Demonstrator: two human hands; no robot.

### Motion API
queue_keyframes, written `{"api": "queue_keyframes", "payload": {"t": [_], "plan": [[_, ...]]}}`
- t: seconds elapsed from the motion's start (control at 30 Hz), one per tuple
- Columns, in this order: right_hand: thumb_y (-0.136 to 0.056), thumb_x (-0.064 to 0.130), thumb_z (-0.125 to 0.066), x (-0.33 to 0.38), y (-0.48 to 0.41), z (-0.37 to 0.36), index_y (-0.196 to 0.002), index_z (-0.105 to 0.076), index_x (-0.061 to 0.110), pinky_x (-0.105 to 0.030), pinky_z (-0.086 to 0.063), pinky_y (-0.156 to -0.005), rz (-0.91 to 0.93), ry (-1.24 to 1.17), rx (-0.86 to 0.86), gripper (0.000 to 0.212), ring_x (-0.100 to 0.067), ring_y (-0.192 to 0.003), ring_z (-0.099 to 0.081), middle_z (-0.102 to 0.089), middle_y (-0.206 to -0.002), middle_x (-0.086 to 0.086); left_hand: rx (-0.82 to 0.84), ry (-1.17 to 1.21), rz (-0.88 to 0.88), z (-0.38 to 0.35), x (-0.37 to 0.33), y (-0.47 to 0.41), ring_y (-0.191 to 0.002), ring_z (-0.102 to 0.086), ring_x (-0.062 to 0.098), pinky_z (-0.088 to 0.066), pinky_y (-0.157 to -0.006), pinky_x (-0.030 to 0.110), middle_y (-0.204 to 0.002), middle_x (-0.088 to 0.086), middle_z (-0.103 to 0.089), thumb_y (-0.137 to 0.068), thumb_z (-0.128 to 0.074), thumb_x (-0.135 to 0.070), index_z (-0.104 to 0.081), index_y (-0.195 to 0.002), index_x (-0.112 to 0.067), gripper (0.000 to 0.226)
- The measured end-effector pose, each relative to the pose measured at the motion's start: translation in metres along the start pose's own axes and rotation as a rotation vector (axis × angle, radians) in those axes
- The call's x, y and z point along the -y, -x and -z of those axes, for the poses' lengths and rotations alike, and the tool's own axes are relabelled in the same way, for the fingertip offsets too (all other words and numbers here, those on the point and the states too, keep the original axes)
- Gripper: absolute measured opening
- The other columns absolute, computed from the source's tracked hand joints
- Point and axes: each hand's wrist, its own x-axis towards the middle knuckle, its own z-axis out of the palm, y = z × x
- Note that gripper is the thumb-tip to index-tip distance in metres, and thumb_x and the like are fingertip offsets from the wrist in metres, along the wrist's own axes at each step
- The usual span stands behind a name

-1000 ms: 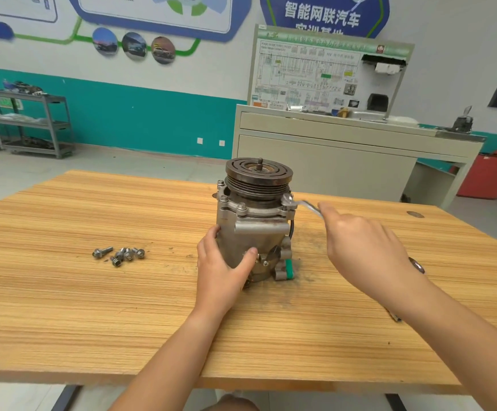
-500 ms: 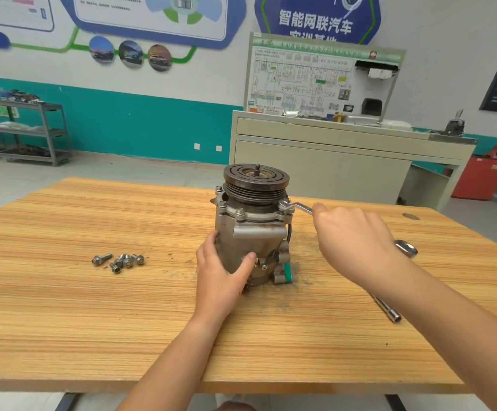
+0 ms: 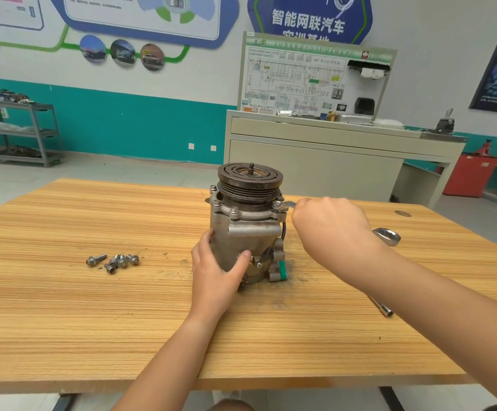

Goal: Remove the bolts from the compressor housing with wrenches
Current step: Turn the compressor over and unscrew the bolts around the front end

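At the compressor housing (image 3: 241,241), the right hand (image 3: 330,229) fingers clenched the wrench (image 3: 288,204) and the left hand (image 3: 214,271) fingers clasped the casing; a slip would likely round the bolt (image 3: 277,203).

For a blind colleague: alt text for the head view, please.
A person's left hand steadies an upright compressor on a wooden table while the right hand holds a wrench at its flange. Loose bolts lie to its left.

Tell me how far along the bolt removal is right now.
Done: several loose bolts lie on the table left of the compressor housing. In hand: the right hand grips a wrench set on a bolt at the flange's right side, while the left hand steadies the housing. Left: at least three flange bolts sit in place at the front and left.
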Motion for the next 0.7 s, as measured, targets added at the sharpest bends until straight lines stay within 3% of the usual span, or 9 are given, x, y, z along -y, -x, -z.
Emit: {"api": "queue_keyframes", "payload": {"t": [0.1,0.2,0.33,0.43,0.57,0.7], "plan": [[-0.089,0.004,-0.046,-0.003,-0.002,-0.005,-0.1,-0.053,0.012,-0.025,-0.029,-0.043,0.035,0.031,-0.016,0.015,-0.019,-0.06,-0.039,-0.029,-0.06,0.002,0.0,0.003,-0.001,0.0,0.0,0.0,-0.124,-0.037,0.011,-0.032,-0.095,0.024,-0.139,-0.004,-0.032,-0.075,-0.07,-0.04,-0.03,-0.141,-0.024,0.079],[-0.093,0.02,-0.036,-0.016,-0.006,-0.012,-0.093,-0.039,0.013,-0.027,-0.023,-0.041,0.069,-0.009,-0.017,0.007,-0.018,-0.053,-0.033,-0.04,-0.064,0.001,0.006,0.008,0.003,0.0,0.0,-0.001,-0.123,-0.037,0.009,-0.033,-0.095,0.024,-0.139,-0.005,-0.032,-0.075,-0.071,-0.04,-0.029,-0.141,-0.024,0.08],[-0.09,0.004,-0.035,-0.032,-0.02,-0.022,-0.109,-0.042,0.008,-0.025,-0.026,-0.042,0.079,0.055,0.029,0.021,-0.015,-0.052,-0.038,-0.037,-0.062,0.002,0.005,0.01,0.004,0.001,-0.001,-0.001,-0.121,-0.037,0.008,-0.034,-0.094,0.024,-0.138,-0.006,-0.032,-0.076,-0.071,-0.039,-0.029,-0.141,-0.025,0.079],[-0.09,0.003,-0.041,-0.031,-0.033,-0.023,-0.11,-0.045,0.008,-0.025,-0.026,-0.044,0.062,0.151,0.043,0.021,-0.019,-0.065,-0.046,-0.037,-0.064,0.002,0.008,0.007,0.004,0.001,-0.001,0.0,-0.121,-0.036,0.007,-0.034,-0.096,0.024,-0.136,-0.007,-0.032,-0.076,-0.071,-0.039,-0.029,-0.141,-0.025,0.079],[-0.09,0.003,-0.047,-0.029,-0.044,-0.033,-0.11,-0.046,0.007,-0.027,-0.035,-0.056,-0.01,0.18,0.005,0.02,-0.02,-0.079,-0.056,-0.056,-0.087,0.0,0.006,0.007,0.005,0.001,-0.002,0.0,-0.123,-0.037,0.009,-0.037,-0.101,0.029,-0.135,-0.008,-0.032,-0.076,-0.071,-0.038,-0.029,-0.141,-0.026,0.079],[-0.087,-0.003,-0.044,-0.034,-0.066,-0.048,-0.107,-0.048,0.008,-0.029,-0.034,-0.059,-0.032,0.136,-0.09,0.023,-0.025,-0.091,-0.063,-0.064,-0.1,-0.002,0.004,0.003,0.01,0.0,-0.002,0.0,-0.124,-0.037,0.01,-0.038,-0.104,0.034,-0.133,-0.009,-0.032,-0.075,-0.071,-0.039,-0.028,-0.141,-0.026,0.079]]}}
